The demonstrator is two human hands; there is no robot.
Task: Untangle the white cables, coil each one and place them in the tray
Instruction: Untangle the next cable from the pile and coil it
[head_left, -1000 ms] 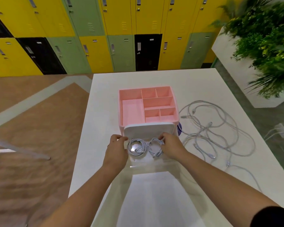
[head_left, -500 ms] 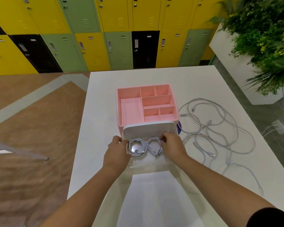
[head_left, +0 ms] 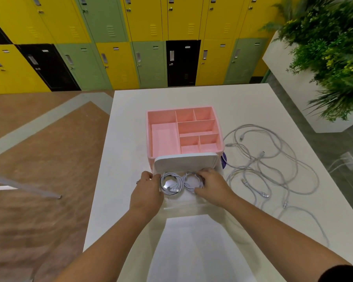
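Where both hands meet at the tray (head_left: pixel 184 162), stock reads as follows.

1. Left coil (head_left: pixel 176 185): white cable, wound, lying in tray, just right of left hand (head_left: pixel 146 192). Fingers curled vs. coil's outer edge; can't tell if they pinch coil or tray wall.
2. Right coil (head_left: pixel 187 185): white, wound, in tray beside item 1, touching it. Right hand (head_left: pixel 212 186) grasps it, fingers over far side, thumb at near side.
3. Loose cables (head_left: pixel 262 154): white, approx. several (count unclear), tangled on counter (head_left: pixel 126 139), well to right of right hand.
4. Pink organiser (head_left: pixel 149 135): compartmented, directly beyond both hands, adj. to tray.
5. Misc.: lockers (head_left: pixel 114 64) far beyond hands; plants (head_left: pixel 330 47) far right.
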